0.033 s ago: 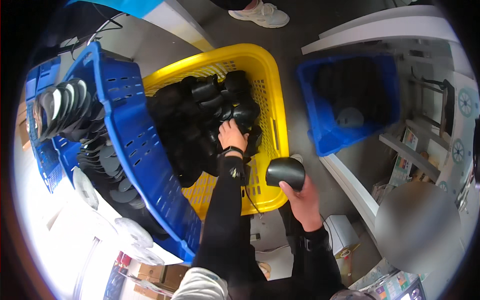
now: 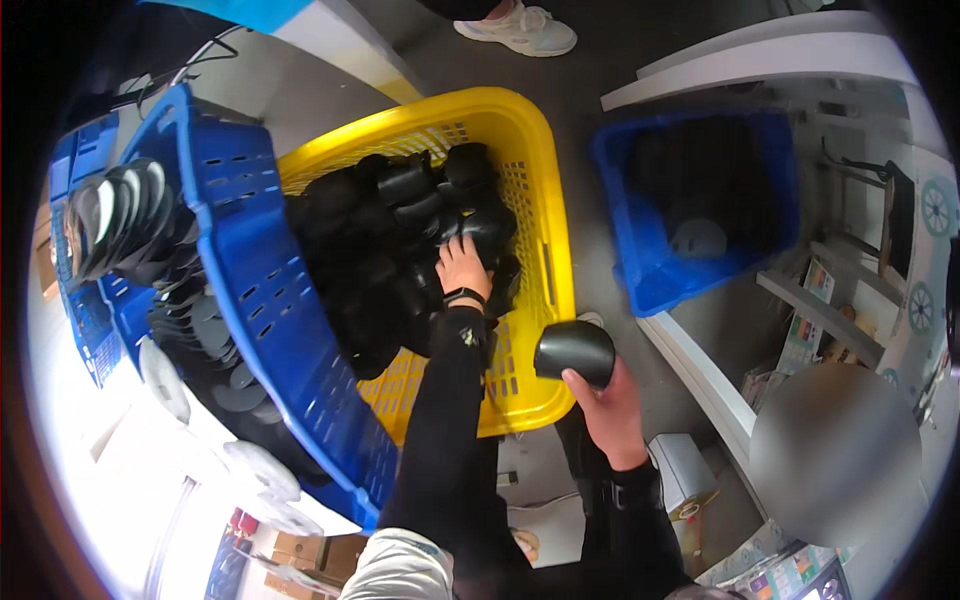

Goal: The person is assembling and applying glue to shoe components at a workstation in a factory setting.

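My right hand (image 2: 612, 412) is closed round a glossy black rounded shell (image 2: 575, 352), thumb along its lower edge, just off the near right corner of the yellow basket (image 2: 556, 250). Inside that basket lies a heap of similar black shells (image 2: 403, 182). My left hand (image 2: 463, 268) reaches into the heap with its fingers stretched over a black piece (image 2: 487, 228). Its fingertips touch or lie close to that piece; the dark surfaces make it hard to tell which. A dark band circles my left wrist.
At left, a tilted blue crate (image 2: 250, 250) holds rows of dark discs (image 2: 200, 325). Another blue crate (image 2: 622, 215) with dark contents stands on the right, beside white frame bars (image 2: 700, 375). Someone's white shoe (image 2: 530, 32) is at the far edge.
My left fingers have shifted slightly farther over the heap. The right hand, with the black shell, sits a touch lower; the whole view has shifted a little.
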A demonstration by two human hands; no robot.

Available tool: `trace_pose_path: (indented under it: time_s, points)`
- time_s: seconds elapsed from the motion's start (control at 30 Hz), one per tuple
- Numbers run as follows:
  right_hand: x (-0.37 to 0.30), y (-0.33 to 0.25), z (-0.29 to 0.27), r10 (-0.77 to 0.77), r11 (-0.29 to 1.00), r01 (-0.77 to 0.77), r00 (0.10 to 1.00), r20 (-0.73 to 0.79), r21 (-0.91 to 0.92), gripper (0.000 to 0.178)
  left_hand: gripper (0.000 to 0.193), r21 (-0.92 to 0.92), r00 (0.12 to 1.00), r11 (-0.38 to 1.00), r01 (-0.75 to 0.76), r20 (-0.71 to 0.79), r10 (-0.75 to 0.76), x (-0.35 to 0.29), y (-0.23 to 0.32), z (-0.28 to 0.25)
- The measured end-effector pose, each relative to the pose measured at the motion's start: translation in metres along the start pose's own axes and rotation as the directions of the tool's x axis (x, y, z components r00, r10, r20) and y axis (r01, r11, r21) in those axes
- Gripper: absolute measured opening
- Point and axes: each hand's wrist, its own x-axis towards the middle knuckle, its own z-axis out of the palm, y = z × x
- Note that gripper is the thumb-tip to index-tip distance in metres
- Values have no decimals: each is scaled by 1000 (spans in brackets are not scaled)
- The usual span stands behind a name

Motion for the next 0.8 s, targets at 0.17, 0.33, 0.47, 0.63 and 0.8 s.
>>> trace_pose_path:
  time_s: [0.17, 0.33, 0.47, 0.63, 0.8]
  points:
    - [9, 0, -19, -6, 999, 5, 1000, 21, 51, 39, 40, 198, 939, 924, -326, -41, 340, 57, -53, 48]
    - [-4, 9, -31, 110, 901, -125, 992, 59, 416, 40, 35, -251, 991, 964, -88, -116, 60, 17, -60, -5]
    - [-12, -14, -36, 80, 940, -160, 962, 262, 302, 42, 36, -721, 862, 578, 381, 503, 60, -46, -68, -113]
    - [-23, -56, -38, -265, 960, 265, 769, 581, 86, 52, 28, -707, 476, 287, 646, 667, 573, -111, -2, -238]
    - [-48, -79, -42, -101, 913, -144, 827, 553, 383, 42, 36, -721, 544, 208, 661, 651, 529, -135, 5, -272]
